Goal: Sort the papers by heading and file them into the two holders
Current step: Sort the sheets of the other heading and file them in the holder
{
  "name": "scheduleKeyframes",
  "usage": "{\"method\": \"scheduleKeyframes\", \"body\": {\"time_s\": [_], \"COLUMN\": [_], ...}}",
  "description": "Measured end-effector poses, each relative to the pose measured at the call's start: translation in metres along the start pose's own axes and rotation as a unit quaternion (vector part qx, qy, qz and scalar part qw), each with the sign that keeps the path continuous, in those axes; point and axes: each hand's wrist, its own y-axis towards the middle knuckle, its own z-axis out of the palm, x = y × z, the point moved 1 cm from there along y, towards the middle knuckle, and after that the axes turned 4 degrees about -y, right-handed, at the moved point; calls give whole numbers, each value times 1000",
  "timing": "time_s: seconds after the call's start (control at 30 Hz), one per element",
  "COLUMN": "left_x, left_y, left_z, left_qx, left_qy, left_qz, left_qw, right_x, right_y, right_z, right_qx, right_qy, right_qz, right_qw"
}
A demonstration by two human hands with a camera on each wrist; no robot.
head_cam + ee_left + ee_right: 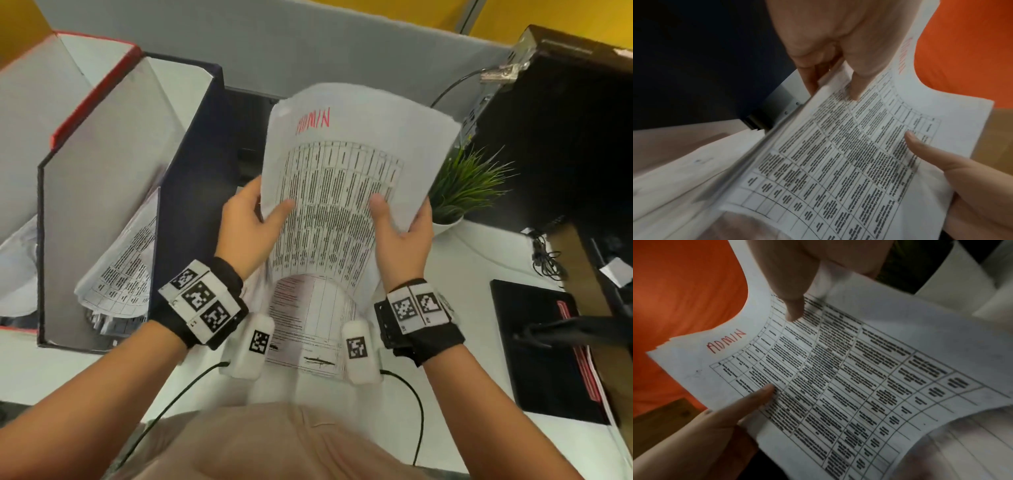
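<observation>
A sheaf of papers is held up over the desk, curling towards me. Its top sheet carries a printed table and the red handwritten heading ADMIN. My left hand pinches the left edge, thumb on top and fingers behind. My right hand pinches the right edge the same way, thumb on the table print. At the left stand a dark navy holder with table sheets inside, and beyond it a red-edged holder with some paper.
Another printed sheet lies on the white desk below my wrists. A small green plant in a white pot stands right of the sheaf. A black computer case, cables and a black folder fill the right side.
</observation>
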Motion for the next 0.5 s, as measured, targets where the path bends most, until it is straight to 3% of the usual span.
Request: {"method": "scheduleKeyframes", "body": {"time_s": [0.17,0.37,0.5], "left_x": [22,25,42], "left_y": [-12,-9,-16], "left_z": [6,0,4], "left_qx": [36,2,0], "left_qy": [70,37,46], "left_qz": [-61,-55,-104], "left_qw": [995,998,993], "right_x": [-19,-21,-36], "right_y": [-17,-19,-35], "right_z": [2,-3,0], "right_qx": [40,26,72], "right_qy": [-37,-19,-113], "right_qz": [90,89,119], "right_qw": [994,995,984]}}
